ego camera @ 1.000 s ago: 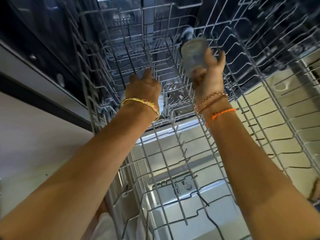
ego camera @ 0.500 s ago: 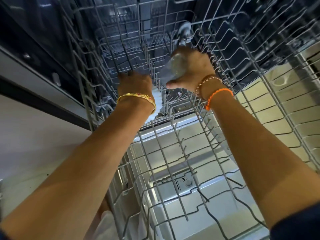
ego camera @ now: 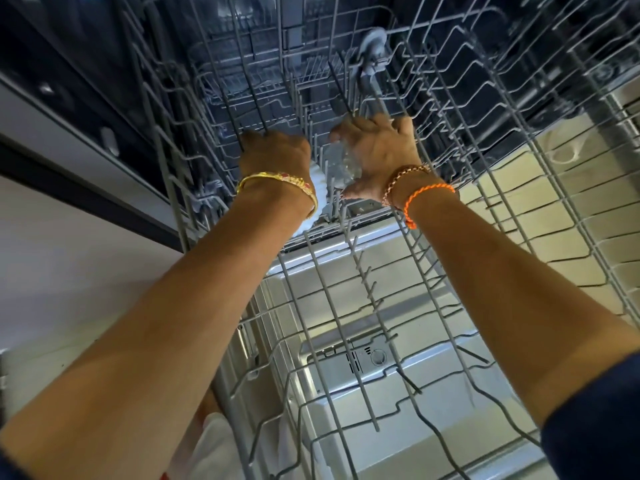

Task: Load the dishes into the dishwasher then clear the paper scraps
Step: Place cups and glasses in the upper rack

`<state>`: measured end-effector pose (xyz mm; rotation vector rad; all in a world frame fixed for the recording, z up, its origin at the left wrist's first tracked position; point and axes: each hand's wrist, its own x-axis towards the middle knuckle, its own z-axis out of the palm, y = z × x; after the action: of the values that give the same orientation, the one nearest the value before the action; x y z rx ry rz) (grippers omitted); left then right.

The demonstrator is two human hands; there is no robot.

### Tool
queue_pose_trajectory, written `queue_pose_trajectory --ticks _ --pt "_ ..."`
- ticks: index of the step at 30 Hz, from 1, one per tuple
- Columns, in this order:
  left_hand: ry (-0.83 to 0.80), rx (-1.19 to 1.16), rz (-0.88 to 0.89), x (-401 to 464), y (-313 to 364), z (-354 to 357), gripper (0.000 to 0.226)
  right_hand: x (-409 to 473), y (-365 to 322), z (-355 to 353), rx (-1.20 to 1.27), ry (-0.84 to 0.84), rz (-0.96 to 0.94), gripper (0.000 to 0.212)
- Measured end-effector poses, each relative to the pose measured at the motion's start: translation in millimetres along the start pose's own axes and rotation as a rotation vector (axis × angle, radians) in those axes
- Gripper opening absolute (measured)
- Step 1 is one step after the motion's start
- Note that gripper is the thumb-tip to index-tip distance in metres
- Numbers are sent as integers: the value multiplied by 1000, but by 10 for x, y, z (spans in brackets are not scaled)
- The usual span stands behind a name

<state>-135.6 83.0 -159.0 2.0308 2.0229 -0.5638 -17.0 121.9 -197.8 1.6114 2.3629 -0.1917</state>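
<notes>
1. Head view looks down onto a pulled-out wire dishwasher rack; the open dishwasher door with its detergent dispenser lies beneath, toward 6 o'clock.
2. Both forearms reach from 6 o'clock toward 12 o'clock, hands side by side at the far part of the rack, near but apart.
3. Right hand: fingers and thumb curled round a clear glass, which lies tilted on its side among the tines, at 9 o'clock of the palm. Grip: holding the glass. Whether the glass rests on the wires, cannot tell.
4. Left hand: back of hand up, fingertips bent over at the rack wires at its 12 o'clock. A white object shows just at 3 o'clock of the wrist; cannot tell whether the hand holds it or the wires. Grip state: cannot tell.
5. Left wrist carries a gold bangle; right wrist a chain bracelet and an orange cord.
6. Grey rack wheel at 12 o'clock of the right hand, well apart.
7. Pale cabinet front at 9 o'clock.
</notes>
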Motion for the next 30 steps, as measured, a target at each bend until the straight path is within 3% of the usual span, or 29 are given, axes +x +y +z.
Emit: queue_pose_trajectory --ticks 3,8,18,22,26,28,30 --pt "0 17 10 8 -7 3 56 16 20 -76 42 -25 -10 74" --pt "2 44 36 4 -4 -5 56 53 34 -191 -53 -100 -87 74" --pt "36 135 32 55 5 70 52 -8 69 -14 81 15 -34 103" --pt "27 112 43 58 -5 82 57 -83 41 11 169 98 -12 115" --pt "50 -82 10 1 -27 113 86 -311 25 22 263 181 78 116" --pt "129 -152 86 -111 -68 68 94 -539 -40 12 442 293 203 111" --pt "248 -242 181 -351 -92 -35 84 -854 -146 -43 713 503 305 94"
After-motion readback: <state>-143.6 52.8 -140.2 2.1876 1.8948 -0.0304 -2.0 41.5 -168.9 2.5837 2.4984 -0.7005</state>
